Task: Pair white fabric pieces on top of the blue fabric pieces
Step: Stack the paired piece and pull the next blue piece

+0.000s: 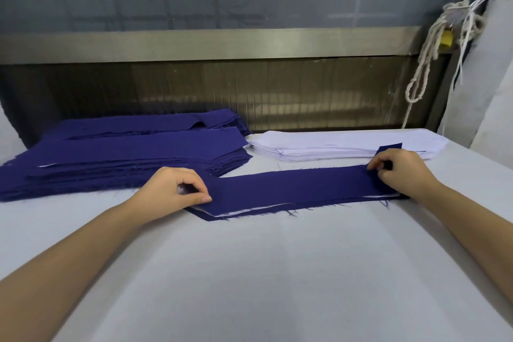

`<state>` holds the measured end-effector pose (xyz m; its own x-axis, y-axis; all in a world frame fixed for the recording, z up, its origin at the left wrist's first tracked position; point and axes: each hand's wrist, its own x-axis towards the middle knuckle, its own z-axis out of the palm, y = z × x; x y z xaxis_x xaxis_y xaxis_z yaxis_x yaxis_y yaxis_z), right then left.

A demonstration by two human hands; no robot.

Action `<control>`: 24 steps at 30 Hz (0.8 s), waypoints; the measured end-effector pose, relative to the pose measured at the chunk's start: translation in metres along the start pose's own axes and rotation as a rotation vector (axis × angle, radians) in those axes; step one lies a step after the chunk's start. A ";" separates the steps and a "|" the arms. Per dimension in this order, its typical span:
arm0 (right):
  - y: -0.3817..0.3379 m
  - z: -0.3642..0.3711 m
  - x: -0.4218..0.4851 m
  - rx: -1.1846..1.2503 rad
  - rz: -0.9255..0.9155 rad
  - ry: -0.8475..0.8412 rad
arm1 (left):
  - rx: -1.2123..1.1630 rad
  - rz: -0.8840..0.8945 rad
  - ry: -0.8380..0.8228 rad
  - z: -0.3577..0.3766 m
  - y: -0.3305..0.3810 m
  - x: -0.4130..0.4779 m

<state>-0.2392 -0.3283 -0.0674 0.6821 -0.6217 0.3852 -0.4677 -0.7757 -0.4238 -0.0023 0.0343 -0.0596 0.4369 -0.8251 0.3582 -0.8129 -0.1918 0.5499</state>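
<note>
Head view: left hand (177,189) pinches the left end of the blue strip (294,189), thumb and forefinger curled onto the cloth. Right hand (402,172) pinches the right end, where a corner is flipped up. The strip lies flat on the surface (249,272), just in front of the blue stack (125,158) and the white stack (341,147). A white piece (244,209) peeks out under its near edge, with more blue beneath that.

Handling, my read: thin woven cloth — light, limp, frayed edges, likely slides over its neighbours. Hold both short ends and keep it lightly taut — a one-end grip would let it droop and skew.
</note>
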 end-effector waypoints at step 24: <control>0.008 -0.004 0.003 0.026 0.128 0.009 | -0.086 -0.085 -0.087 -0.006 -0.003 -0.001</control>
<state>-0.2433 -0.3367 -0.0668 0.6128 -0.7162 0.3338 -0.5354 -0.6870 -0.4912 0.0025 0.0390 -0.0570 0.4650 -0.8514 0.2426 -0.7366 -0.2201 0.6395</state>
